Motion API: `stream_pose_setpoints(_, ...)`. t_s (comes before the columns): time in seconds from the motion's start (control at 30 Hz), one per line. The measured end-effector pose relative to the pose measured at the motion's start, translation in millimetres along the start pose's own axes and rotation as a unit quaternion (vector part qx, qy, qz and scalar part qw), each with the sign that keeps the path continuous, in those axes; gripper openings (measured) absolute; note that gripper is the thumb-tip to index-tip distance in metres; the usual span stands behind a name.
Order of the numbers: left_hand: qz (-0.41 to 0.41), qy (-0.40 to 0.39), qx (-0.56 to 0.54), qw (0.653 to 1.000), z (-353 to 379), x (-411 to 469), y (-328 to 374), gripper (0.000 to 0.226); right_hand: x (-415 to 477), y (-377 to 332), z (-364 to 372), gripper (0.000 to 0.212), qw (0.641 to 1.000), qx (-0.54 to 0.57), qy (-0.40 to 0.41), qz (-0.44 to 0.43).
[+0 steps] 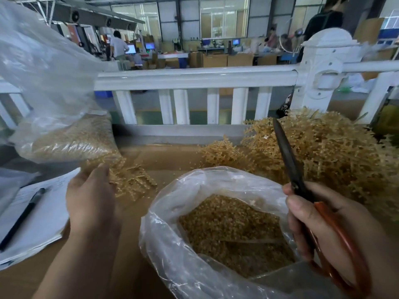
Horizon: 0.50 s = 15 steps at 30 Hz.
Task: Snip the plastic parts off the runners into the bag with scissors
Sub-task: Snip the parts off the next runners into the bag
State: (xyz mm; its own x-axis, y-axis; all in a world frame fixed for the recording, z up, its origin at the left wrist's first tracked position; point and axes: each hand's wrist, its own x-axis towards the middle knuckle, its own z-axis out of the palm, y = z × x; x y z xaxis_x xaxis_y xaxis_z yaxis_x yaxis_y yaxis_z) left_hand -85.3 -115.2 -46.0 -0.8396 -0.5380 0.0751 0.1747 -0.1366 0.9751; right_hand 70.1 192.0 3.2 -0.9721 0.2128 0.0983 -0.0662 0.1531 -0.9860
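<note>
Runner bunch (131,180): tan, toothed strips, just past the tips of the left hand (90,197) and touching them. Only the back of that hand shows and the fingers are hidden behind it, so I can't tell if it's gripping the bunch or just landing on it. The bunch's long axis runs from the left fingers out to the right, toward the bag side.

Scissors (291,160): the right hand (319,223) is wrapped round the orange handles and gripping firmly. The blades look closed. The tip points up and away from the person, tilted slightly left, and hangs in front of the big runner pile (328,152).

Bag (168,244): clear plastic with an open mouth, sitting between the two hands, nearer the right one. The cut parts (228,225) already fill a good part of it.

Key relation: the bunch is left of the blades, across the bag mouth and well apart from them. The left hand is the nearer one by far. My read is that the next move carries the bunch rightward over the mouth, crosswise to the blades, which have to open first. The risk is parts dropping outside the rim if the cut happens short of the mouth.

Further out:
- a smaller runner heap (220,152) beyond the bag
- a filled bag (71,141) beyond the left hand
- a pen (23,214) on paper (41,229) to the left of the left hand
- a cardboard surface (168,156) under everything
- a white railing (194,77) behind
</note>
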Motion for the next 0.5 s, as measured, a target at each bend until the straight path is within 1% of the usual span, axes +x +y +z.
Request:
stream_pose_setpoints(0.03,0.034,0.012,0.055,0.998,6.4,-9.4,5.6,0.028,1.4,0.6,0.0,0.055,1.0,-0.002,-0.004,0.008)
stream_pose_setpoints(0.07,0.057,0.017,0.098,0.993,13.0,-18.8,13.0,0.032,2.9,1.4,-0.8,0.046,1.0,0.007,-0.007,0.017)
stream_pose_setpoints(0.1,0.085,0.023,0.165,0.982,18.7,-25.2,18.1,0.035,4.0,2.2,-1.9,0.044,0.999,0.018,-0.012,0.026)
stream_pose_setpoints(0.17,0.146,0.02,0.283,0.948,24.4,-36.1,19.8,0.046,5.7,3.7,-5.6,0.052,0.998,0.034,-0.024,0.04)
stream_pose_setpoints(0.2,0.177,-0.009,0.304,0.936,26.4,-43.4,20.0,0.048,6.2,3.9,-7.8,0.057,0.997,0.05,-0.029,0.046)
stream_pose_setpoints(0.27,0.228,-0.084,0.328,0.913,29.9,-57.0,22.0,0.042,7.7,4.3,-13.1,0.06,0.994,0.09,-0.04,0.053)
stream_pose_setpoints(0.33,0.235,-0.189,0.351,0.886,34.1,-67.0,20.5,0.038,9.0,4.6,-17.3,0.064,0.99,0.123,-0.045,0.055)
stream_pose_setpoints(0.4,0.215,-0.28,0.376,0.857,36.9,-75.9,20.4,0.047,9.1,4.8,-18.7,0.064,0.99,0.125,-0.041,0.051)
stream_pose_setpoints(0.43,0.211,-0.305,0.394,0.841,38.0,-78.8,21.1,0.047,8.6,4.6,-18.1,0.062,0.992,0.111,-0.039,0.045)
stream_pose_setpoints(0.5,0.222,-0.33,0.423,0.814,37.4,-80.1,20.0,0.036,6.4,3.9,-15.1,0.058,0.997,0.063,-0.032,0.03)
